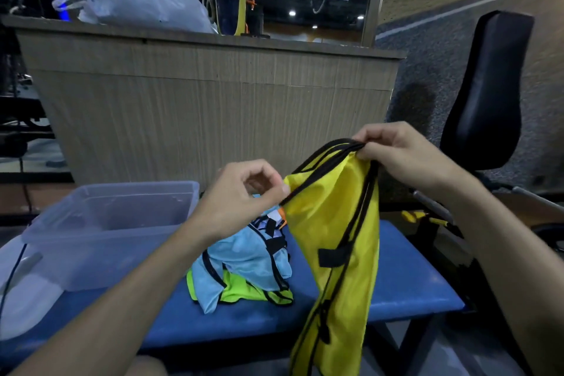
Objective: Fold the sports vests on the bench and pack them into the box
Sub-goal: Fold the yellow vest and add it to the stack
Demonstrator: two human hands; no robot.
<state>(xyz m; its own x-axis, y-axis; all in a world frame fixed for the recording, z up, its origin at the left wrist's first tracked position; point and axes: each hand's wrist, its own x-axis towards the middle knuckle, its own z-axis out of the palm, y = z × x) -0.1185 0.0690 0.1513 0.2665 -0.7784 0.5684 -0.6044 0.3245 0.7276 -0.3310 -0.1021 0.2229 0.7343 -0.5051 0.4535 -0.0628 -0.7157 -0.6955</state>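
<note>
holding the yellow vest [332,223] up by its black-trimmed top, right hand [406,156] gripping the bunched straps, left hand [244,192] pinching the edge, so it hangs flat for folding; box [100,223] left of my fingers, other vests [244,268] below

Yellow vest [332,241] hem below frame
</note>
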